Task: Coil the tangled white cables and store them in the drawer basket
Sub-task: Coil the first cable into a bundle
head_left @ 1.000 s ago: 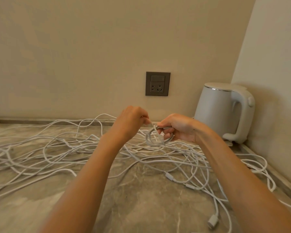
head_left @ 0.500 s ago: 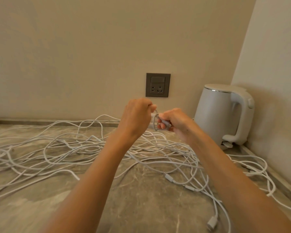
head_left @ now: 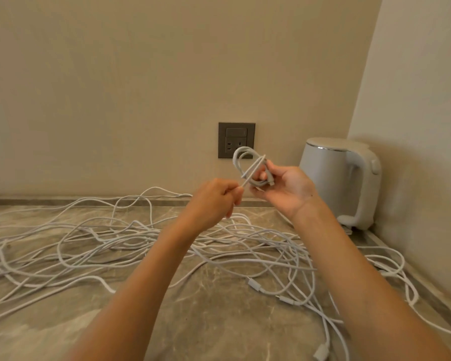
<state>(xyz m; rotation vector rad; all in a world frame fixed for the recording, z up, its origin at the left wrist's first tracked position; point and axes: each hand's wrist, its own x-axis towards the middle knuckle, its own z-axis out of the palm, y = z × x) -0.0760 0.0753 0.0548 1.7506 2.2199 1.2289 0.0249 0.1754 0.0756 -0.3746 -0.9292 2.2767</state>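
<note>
Marble counter [head_left: 206, 321] w/ white cables [head_left: 130, 241]; beige wall [head_left: 141, 87], kettle [head_left: 331, 178].

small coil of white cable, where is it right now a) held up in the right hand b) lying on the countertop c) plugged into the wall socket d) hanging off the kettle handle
a: the small coil is lifted above the countertop, gripped by the right hand, while the left hand pinches the strand that leads into it.
</note>
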